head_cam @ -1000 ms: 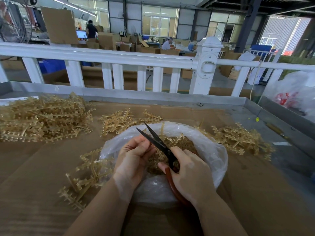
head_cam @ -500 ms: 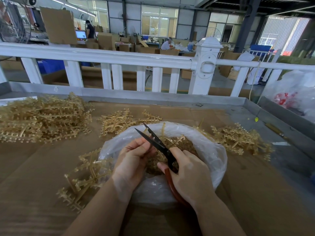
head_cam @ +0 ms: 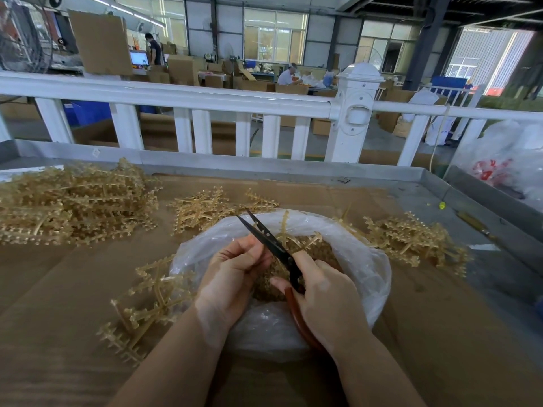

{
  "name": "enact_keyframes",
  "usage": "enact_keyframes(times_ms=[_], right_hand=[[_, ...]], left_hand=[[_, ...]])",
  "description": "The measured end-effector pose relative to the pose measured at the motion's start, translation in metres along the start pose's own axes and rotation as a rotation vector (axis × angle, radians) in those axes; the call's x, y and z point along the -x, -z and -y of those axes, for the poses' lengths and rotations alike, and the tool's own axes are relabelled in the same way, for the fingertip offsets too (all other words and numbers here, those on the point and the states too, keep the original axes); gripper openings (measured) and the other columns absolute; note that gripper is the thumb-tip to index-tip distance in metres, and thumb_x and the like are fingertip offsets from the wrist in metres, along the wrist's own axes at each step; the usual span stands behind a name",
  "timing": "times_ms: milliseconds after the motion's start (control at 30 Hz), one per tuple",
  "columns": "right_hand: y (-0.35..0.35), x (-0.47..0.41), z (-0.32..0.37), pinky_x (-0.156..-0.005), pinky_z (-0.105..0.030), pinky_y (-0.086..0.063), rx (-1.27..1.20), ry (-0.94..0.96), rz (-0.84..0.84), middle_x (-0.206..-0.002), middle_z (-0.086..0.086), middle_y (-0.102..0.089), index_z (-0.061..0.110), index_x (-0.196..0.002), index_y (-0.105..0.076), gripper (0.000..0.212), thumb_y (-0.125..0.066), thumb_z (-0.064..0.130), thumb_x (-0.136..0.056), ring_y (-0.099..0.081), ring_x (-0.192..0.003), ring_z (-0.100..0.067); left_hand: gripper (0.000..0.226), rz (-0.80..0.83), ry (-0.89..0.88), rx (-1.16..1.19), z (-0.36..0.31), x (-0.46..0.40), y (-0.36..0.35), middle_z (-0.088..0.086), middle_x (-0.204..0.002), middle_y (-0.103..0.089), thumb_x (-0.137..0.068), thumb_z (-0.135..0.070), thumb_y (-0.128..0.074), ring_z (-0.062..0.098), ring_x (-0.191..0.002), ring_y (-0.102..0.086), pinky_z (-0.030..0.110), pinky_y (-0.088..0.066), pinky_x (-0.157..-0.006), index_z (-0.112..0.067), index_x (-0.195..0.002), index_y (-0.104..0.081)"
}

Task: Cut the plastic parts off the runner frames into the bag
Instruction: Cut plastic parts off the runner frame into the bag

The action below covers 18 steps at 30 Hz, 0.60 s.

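A clear plastic bag (head_cam: 364, 259) lies open on the cardboard-covered table, with a heap of small tan cut parts (head_cam: 320, 251) inside. Over its mouth my right hand (head_cam: 326, 301) grips black scissors (head_cam: 264, 235) with red-brown handles, blades slightly apart and pointing up-left. My left hand (head_cam: 235, 268) is curled beside the blades and pinches something small that its fingers hide. A bare tan runner frame (head_cam: 286, 230) sticks up out of the bag behind the blades.
A big pile of tan runner frames (head_cam: 70, 204) lies at far left, a smaller one (head_cam: 202, 210) behind the bag, another (head_cam: 411, 242) at right, and loose frames (head_cam: 147, 301) left of my wrist. A white railing (head_cam: 182, 98) borders the far edge.
The scissor blades have closed to a narrower gap. My left hand has shifted slightly closer to the blades. The bag and piles stay put.
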State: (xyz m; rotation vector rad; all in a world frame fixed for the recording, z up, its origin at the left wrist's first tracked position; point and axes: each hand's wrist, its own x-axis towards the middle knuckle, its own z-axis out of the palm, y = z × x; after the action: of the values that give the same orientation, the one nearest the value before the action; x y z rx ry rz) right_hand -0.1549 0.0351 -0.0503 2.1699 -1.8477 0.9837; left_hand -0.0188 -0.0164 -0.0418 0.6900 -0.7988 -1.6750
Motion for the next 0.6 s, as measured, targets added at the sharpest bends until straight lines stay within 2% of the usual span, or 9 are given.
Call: enact_keyframes(times_ms=[200,467,600], right_hand=[[0.0002,-0.0002,-0.0001,-0.056,-0.018,-0.04,-0.019,0.0,-0.006,-0.07,0.006,-0.06,0.021,-0.093,-0.059,0.032,-0.055,0.052,-0.087,-0.056,-0.061,-0.012],[0.001,0.0011,0.0017,-0.054,-0.014,-0.037,-0.027,0.001,-0.034,-0.067,0.008,-0.06,0.022,-0.091,-0.06,0.031,-0.059,0.052,-0.085,-0.055,-0.058,-0.009],[0.0011,0.0013,0.002,-0.055,-0.012,-0.035,-0.033,-0.001,-0.031,-0.068,0.008,-0.061,0.022,-0.093,-0.06,0.033,-0.058,0.053,-0.085,-0.056,-0.059,-0.008]], left_hand=[[0.01,-0.017,0.006,0.011,0.0015,-0.0008,0.0002,0.005,-0.07,-0.066,-0.067,-0.004,-0.059,0.012,-0.065,-0.062,0.023,-0.053,-0.07,-0.007,-0.075,-0.066],[0.01,-0.084,-0.059,0.104,0.0035,-0.0033,0.0013,0.006,-0.076,-0.066,-0.071,-0.011,-0.059,0.014,-0.069,-0.063,0.026,-0.051,-0.072,-0.007,-0.08,-0.062],[0.009,-0.084,-0.073,0.098,0.0046,-0.0039,0.0015,0.007,-0.075,-0.067,-0.07,-0.009,-0.06,0.013,-0.066,-0.064,0.022,-0.054,-0.066,-0.006,-0.078,-0.063]])
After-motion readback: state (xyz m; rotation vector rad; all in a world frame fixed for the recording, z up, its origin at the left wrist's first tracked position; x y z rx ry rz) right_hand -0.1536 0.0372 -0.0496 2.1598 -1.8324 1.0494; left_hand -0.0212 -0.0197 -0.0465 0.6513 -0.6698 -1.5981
